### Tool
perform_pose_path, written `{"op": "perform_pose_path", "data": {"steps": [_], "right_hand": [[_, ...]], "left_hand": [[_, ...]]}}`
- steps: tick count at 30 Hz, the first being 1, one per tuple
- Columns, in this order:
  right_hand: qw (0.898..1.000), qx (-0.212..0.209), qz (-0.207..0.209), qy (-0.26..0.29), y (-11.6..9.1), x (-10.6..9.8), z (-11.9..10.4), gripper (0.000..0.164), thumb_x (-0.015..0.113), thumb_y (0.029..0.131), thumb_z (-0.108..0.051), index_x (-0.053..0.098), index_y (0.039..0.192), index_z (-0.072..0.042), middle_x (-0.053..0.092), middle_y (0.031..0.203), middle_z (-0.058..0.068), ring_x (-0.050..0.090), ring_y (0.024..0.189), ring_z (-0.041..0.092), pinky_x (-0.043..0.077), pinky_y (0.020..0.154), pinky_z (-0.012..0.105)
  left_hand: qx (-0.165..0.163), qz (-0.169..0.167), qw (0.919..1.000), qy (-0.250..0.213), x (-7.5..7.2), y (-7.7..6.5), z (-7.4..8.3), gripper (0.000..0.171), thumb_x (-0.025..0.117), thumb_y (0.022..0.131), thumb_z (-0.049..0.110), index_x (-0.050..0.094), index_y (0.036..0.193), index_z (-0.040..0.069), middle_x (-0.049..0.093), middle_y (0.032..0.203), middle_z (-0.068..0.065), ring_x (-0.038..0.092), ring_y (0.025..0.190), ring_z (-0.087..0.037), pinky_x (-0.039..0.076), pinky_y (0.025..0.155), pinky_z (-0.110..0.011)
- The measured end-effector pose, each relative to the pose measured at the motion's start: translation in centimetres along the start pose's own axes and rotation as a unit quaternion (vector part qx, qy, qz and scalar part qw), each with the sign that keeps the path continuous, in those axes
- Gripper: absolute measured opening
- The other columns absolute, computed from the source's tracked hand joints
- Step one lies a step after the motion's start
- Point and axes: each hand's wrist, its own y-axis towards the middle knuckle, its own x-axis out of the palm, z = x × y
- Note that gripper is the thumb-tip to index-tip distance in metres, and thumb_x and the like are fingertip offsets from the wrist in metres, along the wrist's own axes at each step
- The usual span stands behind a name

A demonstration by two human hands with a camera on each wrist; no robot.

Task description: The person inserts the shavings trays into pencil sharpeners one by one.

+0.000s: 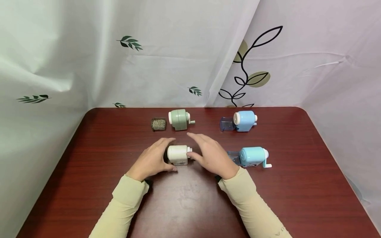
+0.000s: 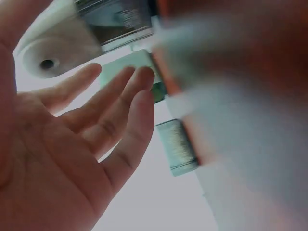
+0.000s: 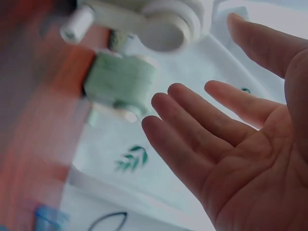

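Observation:
A white crank pencil sharpener [image 1: 177,155] stands upright on the table between both hands. My left hand [image 1: 151,160] is spread at its left side, thumb in front and fingers behind. In the left wrist view, the pencil hole and a dark see-through drawer [image 2: 120,21] show above that hand, with a gap to the fingers. My right hand [image 1: 214,157] hovers at the crank side, fingers extended; its thumb overlaps the sharpener's right end in the head view. The right wrist view shows the white crank [image 3: 115,18] apart from the fingers.
Behind stands a green sharpener [image 1: 179,120], with a drawer of shavings [image 1: 158,124] to its left. At the right are a blue sharpener [image 1: 245,121] with a clear drawer [image 1: 227,124] and a turquoise sharpener [image 1: 252,156], its drawer partly behind my right hand. A patterned curtain [image 1: 166,72] hangs behind the table.

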Motion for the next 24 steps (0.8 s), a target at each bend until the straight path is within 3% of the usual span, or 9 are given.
{"op": "perform_pose_path", "data": {"steps": [5,12,18,24], "right_hand": [[0.999,0.003,0.027,-0.018,-0.8,-2.2,0.3,0.063,0.075,0.092,-0.031,0.051,0.146,-0.009,0.059,0.138,0.012,0.056,0.127,0.026,0.046,0.104,0.045],[0.998,0.016,0.048,-0.036,-2.5,-5.1,1.8,0.065,0.076,0.092,-0.029,0.049,0.147,-0.007,0.058,0.139,0.014,0.055,0.127,0.03,0.046,0.103,0.048],[0.997,0.038,0.042,-0.054,-4.3,-6.7,3.3,0.062,0.075,0.092,-0.024,0.051,0.145,-0.005,0.058,0.137,0.017,0.056,0.124,0.034,0.047,0.1,0.053],[0.995,0.048,0.051,-0.073,-5.7,-7.7,4.8,0.059,0.077,0.09,-0.022,0.054,0.141,-0.003,0.06,0.133,0.018,0.056,0.122,0.036,0.045,0.1,0.055]], "left_hand": [[0.022,0.023,0.9994,0.012,-1.6,0.4,1.7,0.102,0.096,0.062,0.043,0.048,0.147,0.012,0.048,0.146,-0.008,0.053,0.127,-0.028,0.052,0.091,-0.052],[0.032,0.054,0.9977,0.025,-2.7,1.4,6.1,0.099,0.095,0.064,0.043,0.049,0.146,0.01,0.046,0.149,-0.01,0.05,0.13,-0.032,0.047,0.099,-0.052],[0.073,0.091,0.9916,0.055,-1.8,2.4,9.8,0.09,0.095,0.067,0.037,0.053,0.141,0.007,0.05,0.146,-0.013,0.049,0.13,-0.032,0.045,0.101,-0.049],[0.097,0.078,0.9896,0.072,-0.2,3.2,12.8,0.083,0.09,0.075,0.035,0.052,0.142,0.004,0.051,0.144,-0.014,0.047,0.132,-0.031,0.042,0.106,-0.045]]}}
